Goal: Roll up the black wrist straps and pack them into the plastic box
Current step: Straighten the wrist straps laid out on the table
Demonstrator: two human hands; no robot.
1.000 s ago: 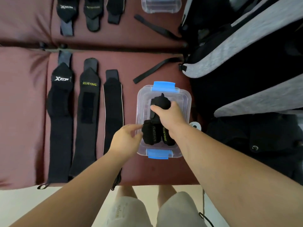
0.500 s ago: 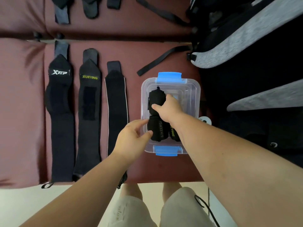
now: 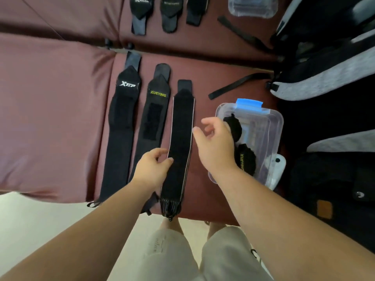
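Head view: three flat black wrist straps are laid side by side on the maroon cushion (image 3: 60, 118). The rightmost strap (image 3: 180, 138) (plain, pale-edged) is touched at its left edge by the left hand (image 3: 152, 169); whether it is pinched cannot be told. The right hand (image 3: 215, 145) is held loose and empty between that strap and the plastic box (image 3: 273, 126), where two rolled straps (image 3: 246, 159) are already packed. The strap is judged light, soft and floppy, best taken at its near gathered end and rolled tightly.
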